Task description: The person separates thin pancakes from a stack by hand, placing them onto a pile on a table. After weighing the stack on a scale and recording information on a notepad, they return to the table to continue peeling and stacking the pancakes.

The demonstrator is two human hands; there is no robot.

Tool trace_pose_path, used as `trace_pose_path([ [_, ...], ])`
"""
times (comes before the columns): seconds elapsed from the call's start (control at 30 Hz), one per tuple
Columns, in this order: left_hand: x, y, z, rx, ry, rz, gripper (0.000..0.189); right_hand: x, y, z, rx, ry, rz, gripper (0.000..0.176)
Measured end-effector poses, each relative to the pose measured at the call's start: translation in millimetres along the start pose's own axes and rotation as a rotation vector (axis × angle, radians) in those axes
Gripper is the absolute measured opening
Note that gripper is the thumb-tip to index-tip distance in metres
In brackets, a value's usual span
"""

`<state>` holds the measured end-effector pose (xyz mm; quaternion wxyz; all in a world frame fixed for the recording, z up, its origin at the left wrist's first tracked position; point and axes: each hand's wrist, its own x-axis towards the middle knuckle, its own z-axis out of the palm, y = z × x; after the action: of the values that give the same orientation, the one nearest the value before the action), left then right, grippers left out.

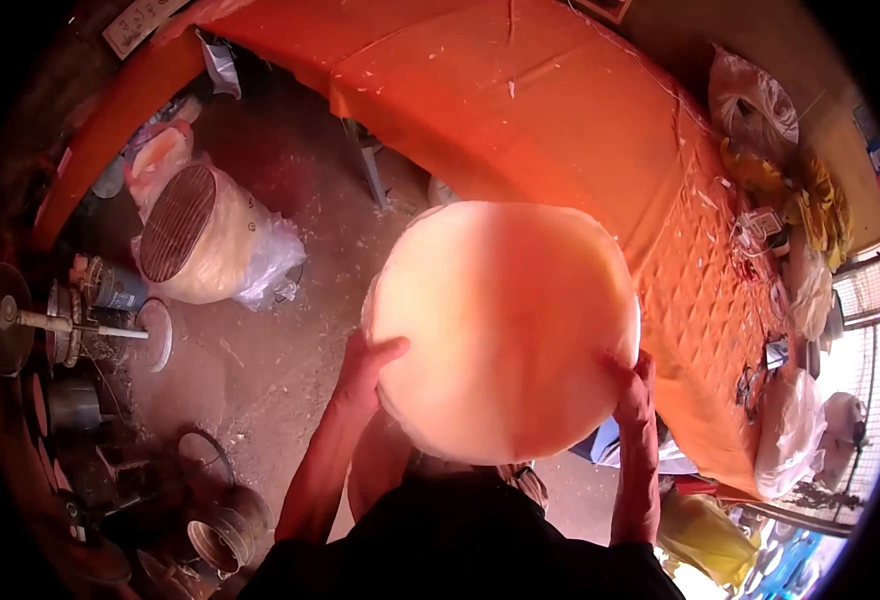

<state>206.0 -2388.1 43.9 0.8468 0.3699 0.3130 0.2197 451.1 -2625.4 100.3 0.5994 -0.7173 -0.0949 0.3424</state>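
A large round pale disc, perhaps foam or a cushion, is held up in front of my body. Its near face glows in the light, with a darker band down the middle. My left hand grips its left edge, thumb on the near face and fingers hidden behind. At the right edge, my right hand holds it the same way, thumb in front. The disc looks slightly irregular along its rim and hides the floor and part of the table behind it.
An orange-covered table curves across the back and right, with scraps on it. To the left stands a plastic-wrapped cylinder with a ridged end. Dumbbell-like metal equipment and pots crowd the left side. Plastic bags lie at right.
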Motion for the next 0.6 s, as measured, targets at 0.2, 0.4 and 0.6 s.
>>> trace_pose_path([
  [0.2, 125, 91, -4, 0.101, -0.107, -0.073, 0.053, 78, -49, 55, 0.126, 0.143, -0.052, 0.034],
  [0.4, 249, 159, -5, 0.134, -0.157, -0.053, 0.043, 182, -88, 103, 0.137, 0.186, -0.05, 0.032],
  [0.6, 375, 235, -18, 0.243, -0.19, -0.111, 0.053, 311, -113, 152, 0.177, 0.159, -0.053, 0.028],
])
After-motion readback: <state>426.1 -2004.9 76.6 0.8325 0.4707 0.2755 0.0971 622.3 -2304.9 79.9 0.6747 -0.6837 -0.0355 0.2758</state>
